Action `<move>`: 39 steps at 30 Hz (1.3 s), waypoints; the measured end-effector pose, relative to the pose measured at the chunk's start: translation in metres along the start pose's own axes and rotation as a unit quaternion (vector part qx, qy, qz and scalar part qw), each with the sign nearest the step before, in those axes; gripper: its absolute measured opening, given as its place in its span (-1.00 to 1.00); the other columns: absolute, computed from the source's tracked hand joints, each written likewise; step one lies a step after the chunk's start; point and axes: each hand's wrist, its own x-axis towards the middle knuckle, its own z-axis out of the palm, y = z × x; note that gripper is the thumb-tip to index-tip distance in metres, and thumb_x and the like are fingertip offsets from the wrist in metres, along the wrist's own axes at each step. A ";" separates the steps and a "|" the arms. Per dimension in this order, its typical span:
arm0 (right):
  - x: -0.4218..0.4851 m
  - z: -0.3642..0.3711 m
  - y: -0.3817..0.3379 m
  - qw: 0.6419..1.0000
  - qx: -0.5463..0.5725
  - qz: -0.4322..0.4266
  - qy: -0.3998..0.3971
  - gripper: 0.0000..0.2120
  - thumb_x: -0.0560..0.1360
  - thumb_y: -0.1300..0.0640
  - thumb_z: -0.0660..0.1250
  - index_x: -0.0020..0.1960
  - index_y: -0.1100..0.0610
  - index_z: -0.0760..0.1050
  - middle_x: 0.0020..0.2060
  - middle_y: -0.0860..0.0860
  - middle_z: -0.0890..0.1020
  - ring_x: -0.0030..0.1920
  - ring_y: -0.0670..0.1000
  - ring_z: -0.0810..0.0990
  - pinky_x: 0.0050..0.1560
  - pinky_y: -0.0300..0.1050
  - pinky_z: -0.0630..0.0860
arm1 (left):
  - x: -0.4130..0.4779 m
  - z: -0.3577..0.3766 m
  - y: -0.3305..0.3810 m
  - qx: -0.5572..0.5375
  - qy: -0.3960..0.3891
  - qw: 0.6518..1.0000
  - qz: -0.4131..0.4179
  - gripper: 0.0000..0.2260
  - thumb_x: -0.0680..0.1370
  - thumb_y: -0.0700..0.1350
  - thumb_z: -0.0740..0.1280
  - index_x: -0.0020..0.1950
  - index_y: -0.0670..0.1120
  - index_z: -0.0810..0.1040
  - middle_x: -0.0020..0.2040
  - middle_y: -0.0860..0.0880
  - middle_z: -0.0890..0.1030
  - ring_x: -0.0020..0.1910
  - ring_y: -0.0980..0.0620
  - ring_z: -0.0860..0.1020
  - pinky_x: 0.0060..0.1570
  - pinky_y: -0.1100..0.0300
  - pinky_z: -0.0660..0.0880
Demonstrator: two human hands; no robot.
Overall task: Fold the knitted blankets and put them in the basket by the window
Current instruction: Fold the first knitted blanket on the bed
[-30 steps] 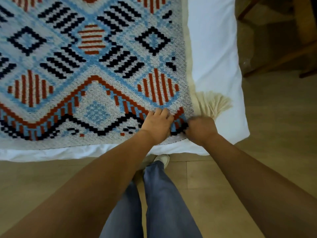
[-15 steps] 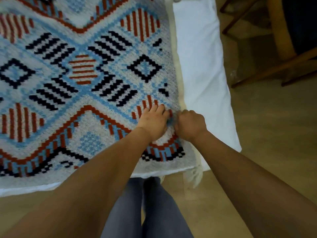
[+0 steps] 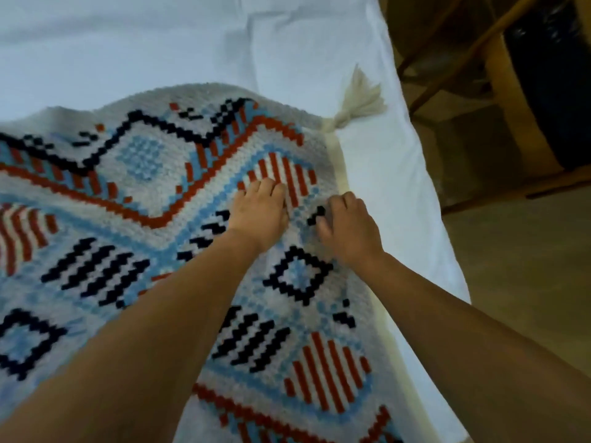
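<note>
A knitted blanket [image 3: 134, 193] with red, black and light-blue geometric patterns lies spread on a white bed [image 3: 192, 39]. Its far edge is in view, with a cream tassel [image 3: 358, 100] at the far right corner. My left hand [image 3: 260, 215] lies palm down on a red-striped patch, fingers together and flat. My right hand [image 3: 348, 228] rests beside it near the blanket's right edge, fingers bent onto the fabric, with no fold held. No basket is in view.
The bed's right edge [image 3: 428, 199] runs diagonally beside my right arm. Beyond it stand a wooden chair frame [image 3: 499, 100] with something dark on it and a wooden floor [image 3: 524, 282]. White sheet lies beyond the blanket's far edge.
Both hands let go of the near tasselled corner and slid forward across the blanket towards its far end. My view tilted up, so the far edge and its tassel now show.
</note>
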 end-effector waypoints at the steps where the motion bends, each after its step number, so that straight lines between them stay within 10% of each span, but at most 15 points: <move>1: 0.015 -0.006 -0.002 0.996 0.074 0.042 0.036 -0.66 0.56 0.01 0.17 0.17 0.26 0.40 0.12 0.18 0.45 0.14 0.17 0.42 0.01 -0.01 0.40 | 0.013 -0.006 -0.007 -0.008 0.020 1.000 -0.010 -0.63 0.63 -0.05 0.08 0.41 -0.14 0.27 0.35 -0.13 0.35 0.30 -0.15 0.33 0.21 0.00 0.30; 5: 0.095 -0.032 -0.012 0.900 0.340 0.268 0.051 -0.45 0.56 -0.20 0.10 0.15 0.29 0.43 0.02 0.14 0.52 -0.04 0.10 0.46 -0.08 -0.09 0.32 | 0.069 -0.035 -0.032 -0.026 0.089 0.993 -0.069 -0.65 0.64 -0.17 0.09 0.44 -0.13 0.26 0.35 -0.16 0.35 0.29 -0.18 0.33 0.17 -0.01 0.30; 10: 0.172 -0.043 -0.019 0.810 0.489 0.315 -0.066 -0.51 0.44 -0.12 0.38 0.16 0.25 0.46 -0.08 0.06 0.55 -0.18 -0.03 0.57 -0.19 -0.21 0.46 | 0.123 -0.056 -0.044 -0.022 0.116 0.988 -0.096 -0.71 0.60 -0.22 0.18 0.33 -0.12 0.40 0.26 -0.18 0.41 0.20 -0.20 0.40 0.02 -0.02 0.36; 12: 0.193 -0.039 -0.023 0.823 0.467 0.311 -0.090 -0.78 0.45 0.10 0.42 -0.09 0.21 0.44 -0.25 0.08 0.54 -0.36 -0.02 0.54 -0.34 -0.20 0.47 | 0.136 -0.057 -0.044 -0.030 0.088 0.991 -0.096 -0.70 0.60 -0.16 0.21 0.34 -0.09 0.40 0.31 -0.16 0.35 0.22 -0.19 0.40 -0.06 -0.01 0.38; 16: 0.230 -0.049 -0.030 0.896 0.392 0.202 -0.059 -0.90 0.50 0.23 0.34 -0.04 0.26 0.49 -0.07 0.19 0.63 -0.08 0.15 0.63 -0.07 0.03 0.60 | 0.165 -0.058 -0.045 -0.056 -0.014 0.990 -0.128 -0.41 0.54 -0.07 0.33 0.50 -0.04 0.15 0.36 -0.16 0.29 0.21 -0.21 0.44 -0.09 0.01 0.42; 20: 0.276 -0.094 -0.025 0.832 0.527 0.172 0.023 -0.78 0.52 0.26 0.30 0.16 0.23 0.47 -0.05 0.08 0.62 -0.10 0.03 0.61 -0.02 -0.13 0.58 | 0.203 -0.079 -0.048 -0.047 0.095 0.985 -0.136 -0.76 0.63 -0.08 0.15 0.17 -0.20 0.48 -0.03 -0.15 0.48 -0.01 -0.18 0.53 -0.17 0.06 0.36; 23: 0.296 -0.100 -0.008 0.833 0.505 0.197 0.110 -0.84 0.53 0.26 0.27 0.11 0.21 0.50 -0.15 0.02 0.58 -0.13 -0.02 0.56 -0.10 -0.21 0.54 | 0.215 -0.082 -0.039 -0.150 0.182 0.965 -0.111 -0.75 0.63 -0.18 0.16 0.29 -0.19 0.38 0.25 -0.19 0.40 0.11 -0.22 0.50 -0.08 0.03 0.39; 26: 0.295 -0.065 0.006 0.879 0.374 0.259 0.140 -0.71 0.50 0.16 0.29 0.19 0.22 0.47 0.09 0.11 0.60 0.09 0.10 0.56 0.11 -0.10 0.48 | 0.208 -0.054 -0.035 -0.112 0.016 0.993 -0.040 -0.46 0.64 0.02 0.10 0.55 -0.13 0.00 0.56 -0.16 0.01 0.52 -0.18 0.10 0.44 -0.04 0.14; 29: 0.287 -0.044 -0.007 0.925 0.248 0.258 0.130 -0.39 0.47 0.02 0.33 0.42 0.20 0.22 0.36 0.15 0.35 0.35 0.16 0.35 0.30 -0.02 0.33 | 0.197 -0.034 -0.046 -0.087 -0.005 0.996 -0.031 -0.41 0.64 0.12 -0.02 0.56 -0.07 -0.21 0.57 -0.10 -0.20 0.55 -0.08 -0.20 0.49 0.01 -0.18; 33: 0.263 -0.038 -0.039 0.974 0.088 0.157 0.135 -0.28 0.55 0.05 0.16 0.51 0.29 -0.16 0.52 0.21 -0.03 0.51 0.19 -0.02 0.49 0.00 -0.02 | 0.174 -0.046 -0.072 -0.140 0.066 0.985 -0.072 -0.47 0.66 0.04 0.02 0.56 -0.10 -0.08 0.58 -0.07 -0.06 0.56 -0.03 -0.11 0.50 0.08 -0.13; 39: 0.224 -0.008 -0.116 0.989 -0.039 -0.142 -0.028 -0.48 0.62 0.06 0.05 0.52 0.17 0.02 0.52 0.15 0.07 0.52 0.14 0.01 0.51 -0.02 -0.09 | 0.116 -0.056 -0.158 -0.121 0.098 0.975 -0.160 -0.54 0.66 -0.01 0.01 0.55 -0.09 0.08 0.55 -0.07 0.15 0.54 -0.05 0.05 0.50 -0.01 -0.12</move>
